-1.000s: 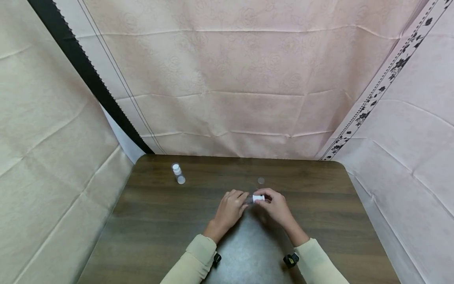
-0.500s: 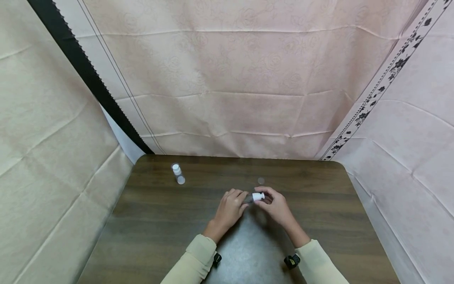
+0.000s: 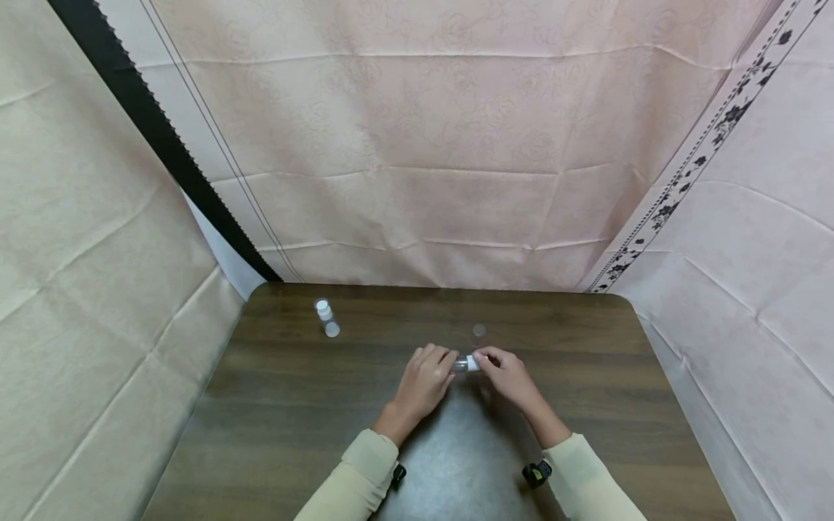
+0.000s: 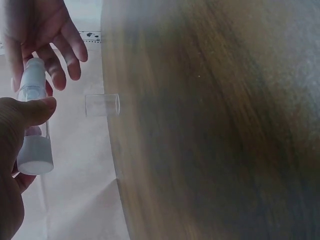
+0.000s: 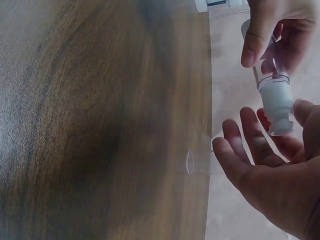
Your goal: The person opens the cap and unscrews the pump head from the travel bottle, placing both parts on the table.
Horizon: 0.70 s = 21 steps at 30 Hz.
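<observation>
My left hand (image 3: 423, 380) grips a small clear pump bottle (image 4: 35, 156) round its see-through body. The bottle has a white base and a white pump top, and it lies roughly sideways above the table in the head view. At the pump top (image 5: 276, 102), my right hand (image 3: 511, 376) pinches the white collar between thumb and index finger. Its other fingers are spread loosely below, as the right wrist view shows. Part of the bottle's body is hidden behind the left fingers. A clear cylindrical cap (image 4: 102, 105) stands on the table beyond the hands.
Toward the back left of the brown wooden table (image 3: 287, 405) stands a second small bottle (image 3: 327, 318) with a white top. Pale cloth (image 3: 417, 145) hangs behind the table's far edge and on both sides.
The right thumb and index finger have come together over the white pump top, which was more exposed before. The left hand, the cap and the second bottle keep their places.
</observation>
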Motion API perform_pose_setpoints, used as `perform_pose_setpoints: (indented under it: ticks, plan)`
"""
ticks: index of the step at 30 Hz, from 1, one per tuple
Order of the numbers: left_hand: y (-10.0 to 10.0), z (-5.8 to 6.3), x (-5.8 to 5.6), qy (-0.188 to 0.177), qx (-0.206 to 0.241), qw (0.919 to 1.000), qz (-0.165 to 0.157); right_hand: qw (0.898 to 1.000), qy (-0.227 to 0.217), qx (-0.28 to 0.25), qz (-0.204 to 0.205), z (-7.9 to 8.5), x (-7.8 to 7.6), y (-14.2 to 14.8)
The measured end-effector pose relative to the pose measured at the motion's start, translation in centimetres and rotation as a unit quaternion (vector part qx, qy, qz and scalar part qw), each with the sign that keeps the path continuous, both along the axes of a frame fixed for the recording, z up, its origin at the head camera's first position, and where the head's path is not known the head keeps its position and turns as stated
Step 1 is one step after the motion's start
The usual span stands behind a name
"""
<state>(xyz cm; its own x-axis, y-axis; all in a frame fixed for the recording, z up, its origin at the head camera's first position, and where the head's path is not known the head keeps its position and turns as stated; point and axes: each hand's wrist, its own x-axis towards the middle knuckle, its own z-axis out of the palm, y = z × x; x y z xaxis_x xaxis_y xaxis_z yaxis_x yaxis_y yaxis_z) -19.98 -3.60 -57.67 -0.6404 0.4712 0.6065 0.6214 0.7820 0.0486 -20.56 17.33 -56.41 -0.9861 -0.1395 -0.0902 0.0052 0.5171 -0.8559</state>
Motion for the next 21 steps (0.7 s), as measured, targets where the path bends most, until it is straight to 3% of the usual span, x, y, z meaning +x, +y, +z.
perform_pose_setpoints:
  ticks: [13,21]
  plan:
    - [0.0,-0.45,-0.02,-0.044,0.029,0.9986,-0.001,0.996,0.018,-0.068,0.055,0.21,0.01,0.51]
    - [-0.12,-0.81,0.06,-0.065,0.036,0.9973,0.0,0.992,0.048,-0.109,0.048,0.62,0.25,0.04]
